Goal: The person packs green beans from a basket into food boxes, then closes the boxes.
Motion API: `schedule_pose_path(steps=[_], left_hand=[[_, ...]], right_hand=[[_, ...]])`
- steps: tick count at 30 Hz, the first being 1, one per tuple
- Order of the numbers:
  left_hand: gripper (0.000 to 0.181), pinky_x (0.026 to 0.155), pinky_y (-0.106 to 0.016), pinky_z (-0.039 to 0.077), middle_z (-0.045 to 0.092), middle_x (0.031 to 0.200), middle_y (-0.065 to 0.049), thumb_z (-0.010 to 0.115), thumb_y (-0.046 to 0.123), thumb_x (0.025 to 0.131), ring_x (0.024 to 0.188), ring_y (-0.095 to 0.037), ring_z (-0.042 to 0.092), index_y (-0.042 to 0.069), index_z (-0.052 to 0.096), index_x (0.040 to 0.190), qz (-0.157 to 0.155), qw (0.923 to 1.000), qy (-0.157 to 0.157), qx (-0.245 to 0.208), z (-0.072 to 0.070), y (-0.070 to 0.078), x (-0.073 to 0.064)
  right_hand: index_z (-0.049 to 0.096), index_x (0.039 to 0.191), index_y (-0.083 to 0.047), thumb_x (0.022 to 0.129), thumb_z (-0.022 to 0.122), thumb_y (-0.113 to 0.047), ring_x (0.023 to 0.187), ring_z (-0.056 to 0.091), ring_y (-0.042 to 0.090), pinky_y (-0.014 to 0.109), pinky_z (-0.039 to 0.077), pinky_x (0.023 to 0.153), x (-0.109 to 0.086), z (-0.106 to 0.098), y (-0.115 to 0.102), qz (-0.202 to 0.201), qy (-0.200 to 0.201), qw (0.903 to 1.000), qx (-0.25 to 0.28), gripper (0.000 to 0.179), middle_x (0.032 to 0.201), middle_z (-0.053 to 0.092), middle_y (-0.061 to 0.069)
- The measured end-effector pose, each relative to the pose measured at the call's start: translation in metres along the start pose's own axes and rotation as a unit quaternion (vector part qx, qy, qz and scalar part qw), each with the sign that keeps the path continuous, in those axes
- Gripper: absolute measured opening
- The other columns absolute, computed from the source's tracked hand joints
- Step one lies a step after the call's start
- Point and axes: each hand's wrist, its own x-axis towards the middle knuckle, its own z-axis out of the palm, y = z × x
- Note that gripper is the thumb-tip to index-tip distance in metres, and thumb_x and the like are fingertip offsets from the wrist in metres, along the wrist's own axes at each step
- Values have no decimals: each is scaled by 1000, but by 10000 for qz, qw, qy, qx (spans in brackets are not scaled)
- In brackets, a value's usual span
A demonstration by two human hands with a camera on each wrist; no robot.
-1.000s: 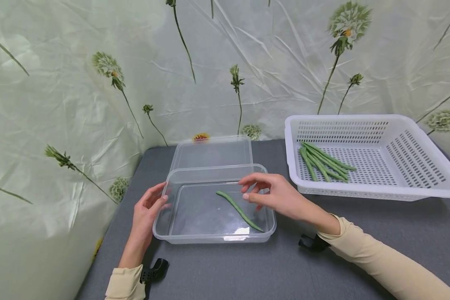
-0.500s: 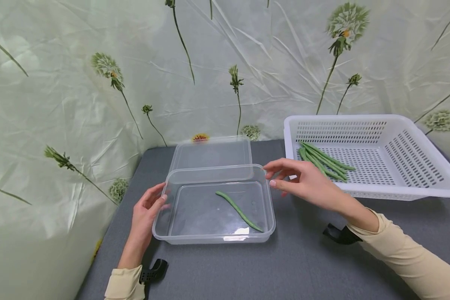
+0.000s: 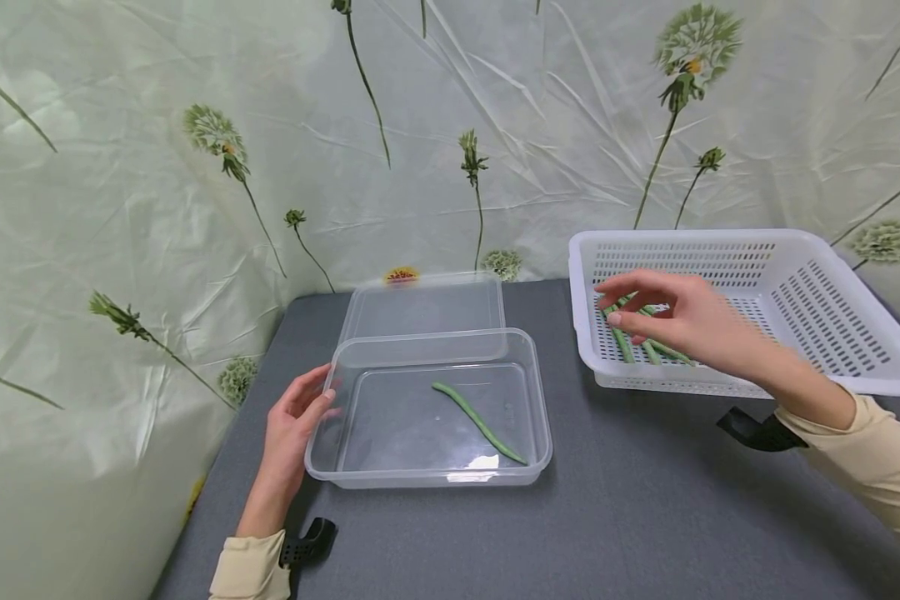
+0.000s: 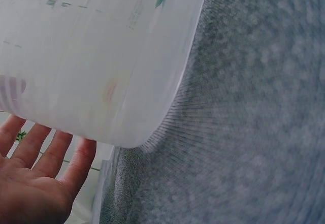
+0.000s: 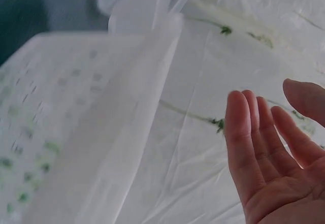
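Observation:
A clear plastic food container sits on the dark grey table, with one green bean lying slantwise inside it. My left hand rests at the container's left side, its fingertips right at the wall; the left wrist view shows the fingers extended beside the plastic. Over the left part of a white slotted basket hovers my right hand, fingers loosely bent and nothing between them. Several green beans lie in that basket, partly hidden behind the hand.
Behind the container lies a flat clear lid. A pale curtain printed with dandelions hangs at the table's back and left. Black wrist straps sit at both cuffs.
My right hand has moved right and away from me, from above the container to above the beans in the basket. The left hand and the bean in the container have stayed put.

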Motion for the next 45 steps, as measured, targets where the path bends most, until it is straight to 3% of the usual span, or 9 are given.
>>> schedule_pose_path(steps=[5,13,21,27,33,38,45], left_hand=[[43,84,-29,53,51,140,-18,62,17,99,122,-24,56,6,52,140,18,10000,10,2,-1,-1,1],[43,83,-30,54,51,139,-19,62,17,99,121,-25,56,6,52,139,21,10000,42,-36,0,-1,2],[44,85,-31,53,52,139,-17,62,17,99,121,-22,56,6,52,140,-42,10000,8,-54,0,1,1],[44,86,-31,53,52,139,-16,62,16,99,120,-20,57,5,51,140,-28,10000,5,-61,1,1,1],[43,86,-32,53,53,138,-16,62,16,99,119,-19,57,4,51,139,26,10000,-22,-85,1,-1,2],[44,86,-32,53,52,138,-17,62,16,99,120,-19,57,4,51,139,38,10000,-30,-82,1,-1,1],[44,86,-31,53,51,140,-16,62,17,99,121,-17,57,5,50,140,-10,10000,-36,-24,0,0,0]], right_hand=[[67,122,-22,91,72,-11,91,65,7,16,49,72,8,-14,9,20,-59,9985,-547,33,109,68,-8],[64,127,-17,95,68,-17,96,63,5,23,51,73,29,-42,25,427,-835,9908,-978,33,118,66,-2],[57,133,-2,95,66,-9,89,64,8,29,56,67,50,-68,62,887,-1448,9815,-883,39,121,63,15],[55,133,3,95,65,-8,84,65,13,33,57,66,64,-75,92,1179,-1510,9778,-845,41,120,63,19],[55,131,5,94,66,-5,93,67,20,38,57,66,70,-72,118,1259,-1642,9754,-759,40,118,64,21],[53,132,8,95,63,-3,101,64,28,40,57,70,71,-65,140,1466,-2094,9651,-574,40,120,61,23],[41,141,10,98,58,-5,115,56,37,45,56,80,69,-60,166,1984,-2941,9349,-50,49,134,49,32]])
